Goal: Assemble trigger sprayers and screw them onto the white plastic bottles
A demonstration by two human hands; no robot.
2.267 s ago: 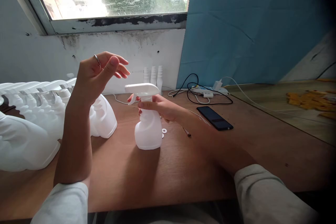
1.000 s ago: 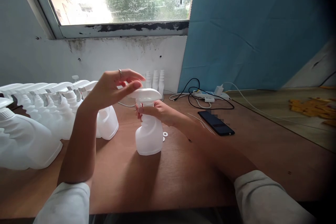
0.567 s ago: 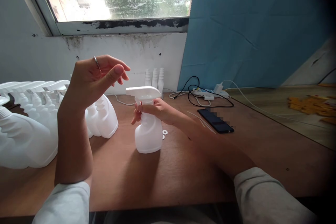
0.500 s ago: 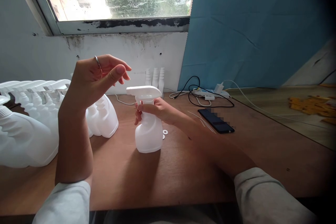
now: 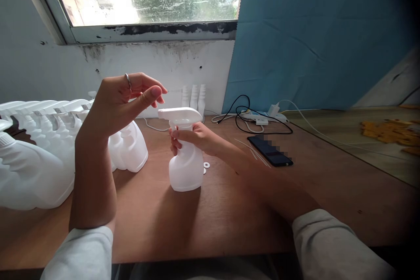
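Observation:
A white spray bottle [image 5: 185, 167] stands upright on the brown table [image 5: 229, 210], with a white trigger head [image 5: 180, 114] on its neck. My right hand [image 5: 193, 136] is wrapped round the bottle's neck just under the head. My left hand [image 5: 126, 98] hovers a little above and to the left of the trigger head, fingers loosely curved and apart, holding nothing. A ring sits on one finger.
A row of several white spray bottles [image 5: 49, 148] runs along the left. A black phone [image 5: 269, 151], black and white cables with a charger [image 5: 259, 118], small white washers [image 5: 206, 165] and nozzle caps [image 5: 193, 96] lie behind. Yellow pieces [image 5: 390, 133] sit far right.
My left hand was on the trigger head a second ago, lifted off up and to the left, and now drifts slightly back down toward it. The right hand keeps its grip.

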